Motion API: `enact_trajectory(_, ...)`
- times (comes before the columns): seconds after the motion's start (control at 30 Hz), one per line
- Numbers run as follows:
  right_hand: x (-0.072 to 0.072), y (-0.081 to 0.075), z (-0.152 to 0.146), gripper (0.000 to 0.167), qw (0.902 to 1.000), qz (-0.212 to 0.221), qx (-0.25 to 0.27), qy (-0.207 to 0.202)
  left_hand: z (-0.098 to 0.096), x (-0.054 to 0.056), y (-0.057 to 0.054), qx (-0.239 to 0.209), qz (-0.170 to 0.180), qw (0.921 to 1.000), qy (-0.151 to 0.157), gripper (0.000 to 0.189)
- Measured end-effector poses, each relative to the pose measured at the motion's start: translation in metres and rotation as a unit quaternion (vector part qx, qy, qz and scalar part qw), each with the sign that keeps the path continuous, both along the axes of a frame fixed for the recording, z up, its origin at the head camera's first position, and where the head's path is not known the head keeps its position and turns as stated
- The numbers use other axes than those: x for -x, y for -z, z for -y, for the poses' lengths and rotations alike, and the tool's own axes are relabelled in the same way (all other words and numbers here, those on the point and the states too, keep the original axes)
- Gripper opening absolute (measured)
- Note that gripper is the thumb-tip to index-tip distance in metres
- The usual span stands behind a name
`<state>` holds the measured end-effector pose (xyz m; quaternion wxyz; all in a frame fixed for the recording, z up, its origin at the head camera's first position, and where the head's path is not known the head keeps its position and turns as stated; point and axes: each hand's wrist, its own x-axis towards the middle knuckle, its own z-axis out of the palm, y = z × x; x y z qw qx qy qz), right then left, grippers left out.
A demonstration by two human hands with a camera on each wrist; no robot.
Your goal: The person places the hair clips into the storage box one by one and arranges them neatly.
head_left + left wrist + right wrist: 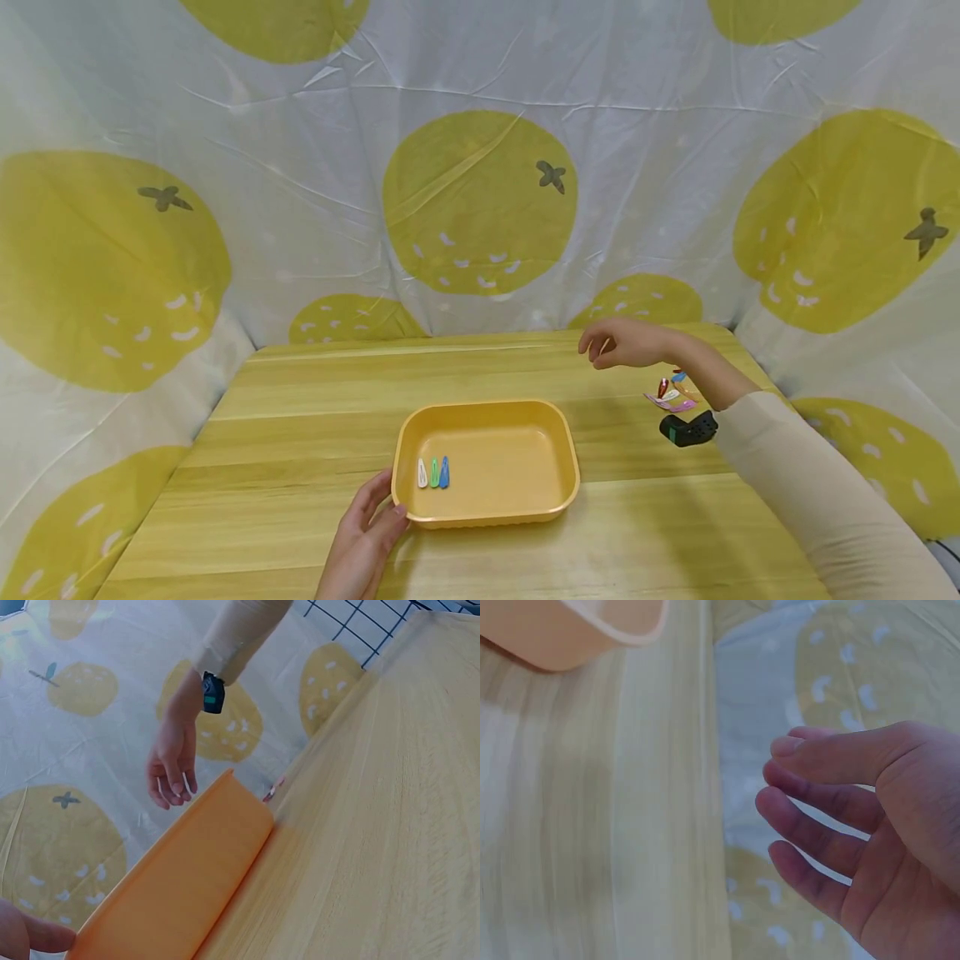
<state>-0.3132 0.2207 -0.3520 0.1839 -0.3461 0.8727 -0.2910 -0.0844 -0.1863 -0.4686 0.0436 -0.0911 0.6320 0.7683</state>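
Note:
A yellow-orange plastic tray [501, 492] stands on the wooden table. Inside it, at the left, a white hair clip [422, 473], a green hair clip [434, 473] and a blue hair clip [445, 472] lie side by side. My left hand [365, 533] grips the tray's near left corner, thumb at the rim and fingers along the outer wall; the left wrist view shows a fingertip [51, 937] against the rim. Raised over the table's far right, my right hand [628, 342] has loosely bent fingers with nothing between them, also seen in the right wrist view.
Several hair clips [670, 397], red, white, pink, blue and orange, lie in a loose pile at the right, partly beneath the right forearm. A black device [688, 428] sits at the right wrist. A fruit-print cloth [480, 208] hangs behind the table [300, 417].

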Motion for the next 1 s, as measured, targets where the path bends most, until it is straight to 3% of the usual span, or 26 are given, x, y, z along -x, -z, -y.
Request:
enact_trajectory(0.4,0.008,0.007,-0.047,0.022,0.9963,0.021,0.038,0.074,0.001,0.000,-0.001,-0.004,0.001,1.0000,0.003,0.061)
enact_trajectory(0.83,0.008,0.040,-0.110,0.029,0.9831,-0.017,0.024,0.181,0.001,-0.001,0.000,-0.005,-0.002,0.9999,0.009,0.062)
enact_trajectory(1.0,0.001,0.052,-0.128,0.035,0.9752,-0.002,0.036,0.218,0.001,0.000,0.001,-0.005,-0.001,1.0000,0.008,0.062)
